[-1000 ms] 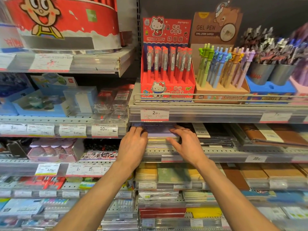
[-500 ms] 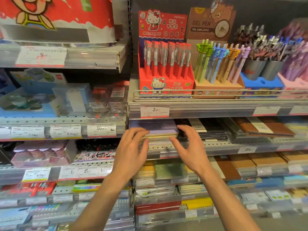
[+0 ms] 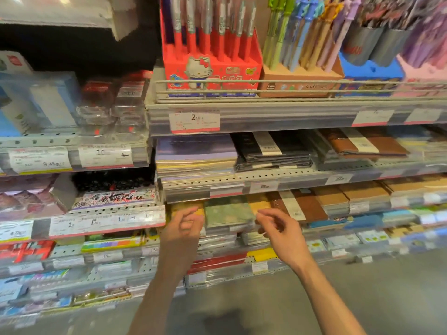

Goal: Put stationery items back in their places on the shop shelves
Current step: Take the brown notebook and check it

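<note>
A stack of thin notebooks with a purple one on top (image 3: pixel 196 151) lies on the middle shelf (image 3: pixel 242 176), under the pen shelf. My left hand (image 3: pixel 183 228) and my right hand (image 3: pixel 280 230) hang below that shelf, in front of the yellow and green notebooks (image 3: pixel 227 211) one level down. Both hands hold nothing, fingers loosely curled, and touch no item. The picture is blurred by motion.
Above, a red pen display box (image 3: pixel 210 68) and pastel gel pens (image 3: pixel 302 39) stand behind a wire rail. Black notebooks (image 3: pixel 273 151) and brown notebooks (image 3: pixel 370 143) lie right of the purple stack. Price tags line every shelf edge. Grey floor (image 3: pixel 290 305) lies below.
Both hands let go of the purple-topped stack, drew back and dropped about one shelf lower. The camera view tilted downward and closer to the shelves.
</note>
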